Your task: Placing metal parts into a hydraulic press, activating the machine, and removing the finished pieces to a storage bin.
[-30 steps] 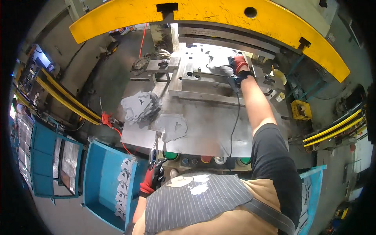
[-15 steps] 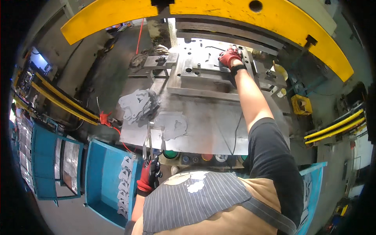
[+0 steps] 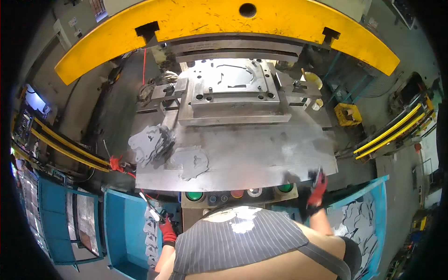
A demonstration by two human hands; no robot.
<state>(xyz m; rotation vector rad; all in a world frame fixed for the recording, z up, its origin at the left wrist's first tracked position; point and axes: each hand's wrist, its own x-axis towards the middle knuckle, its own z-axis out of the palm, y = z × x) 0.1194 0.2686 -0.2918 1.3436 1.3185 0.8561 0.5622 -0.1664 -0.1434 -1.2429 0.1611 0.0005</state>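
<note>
1. Head view, step in hand: I judge it to be getting both hands clear of the die [image 3: 242,95] under the yellow press beam [image 3: 205,25]. I'd bring wrists and tool well back, and look the die over before touching the green buttons [image 3: 194,196].
2. Left grip [image 3: 168,228]: closed around a long metal tool [image 3: 154,213], near the left blue bin [image 3: 122,233]. I'd keep its tip low — away from the plates, so none gets dragged.
3. Right grip [image 3: 318,191]: blurred near the right front corner of the bench [image 3: 261,161]; I can't tell whether its fingers are together or apart, or hold anything.
4. Grey plates: a pile [image 3: 148,144] sits left on the bench, with a flat plate [image 3: 198,164] nearer the front edge (glare hides whether one lies in the die).
5. Against half a second ago: the right grip has left the die, the tool has moved off the bench's front edge toward the bin, and pile and flat plate remain on the bench.
</note>
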